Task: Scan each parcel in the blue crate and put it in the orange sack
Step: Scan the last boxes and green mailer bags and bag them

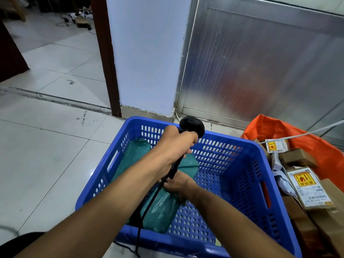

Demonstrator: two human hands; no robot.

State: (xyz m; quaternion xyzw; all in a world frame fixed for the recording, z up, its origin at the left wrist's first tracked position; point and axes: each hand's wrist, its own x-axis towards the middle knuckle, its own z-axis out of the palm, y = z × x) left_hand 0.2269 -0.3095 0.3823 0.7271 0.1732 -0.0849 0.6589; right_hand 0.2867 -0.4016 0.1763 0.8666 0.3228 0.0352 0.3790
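Observation:
A blue slotted crate (242, 183) stands on the floor in front of me. Inside it lies a long green plastic-wrapped parcel (160, 209), running from the far left corner toward the near side. My left hand (176, 144) grips a black handheld scanner (191, 125) above the crate, its cable trailing down over the parcel. My right hand (178, 183) is down in the crate, fingers closed on the green parcel's middle. The orange sack (275, 127) sits open to the right of the crate, holding brown cardboard boxes (297, 157) with printed labels.
A white pillar (147, 62) and a metal panel wall (260, 62) rise just behind the crate. Tiled floor (46, 146) spreads to the left. A white cable (307, 134) runs across the sack's opening. A labelled carton (310, 189) lies by the crate's right wall.

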